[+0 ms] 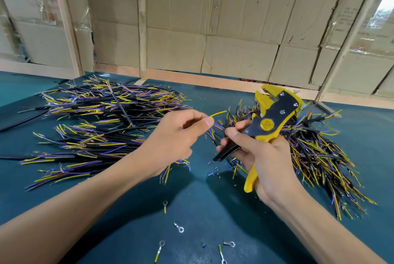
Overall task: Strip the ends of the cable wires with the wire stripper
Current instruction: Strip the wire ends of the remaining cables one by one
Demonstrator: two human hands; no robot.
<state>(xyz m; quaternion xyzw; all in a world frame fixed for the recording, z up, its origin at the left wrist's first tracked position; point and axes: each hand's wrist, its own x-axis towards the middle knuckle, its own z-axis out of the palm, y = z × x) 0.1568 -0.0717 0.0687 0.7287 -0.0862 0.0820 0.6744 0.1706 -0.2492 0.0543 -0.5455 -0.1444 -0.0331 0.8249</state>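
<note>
My left hand point(177, 135) pinches a cable between thumb and forefinger; its yellow wire end point(218, 113) sticks out to the right, with blue and purple wires below it. My right hand point(260, 157) grips the handles of a yellow and black wire stripper point(270, 120). The stripper's jaws point up and away, a short gap to the right of the yellow wire end. The rest of the held cable is hidden under my left hand.
A large pile of black cables with yellow, blue and purple wire ends point(102, 118) lies at the left on the teal table point(202, 210). A second pile point(319, 152) lies at the right. Loose ring terminals point(179, 228) and insulation bits lie near me. A cardboard wall point(213, 29) stands behind.
</note>
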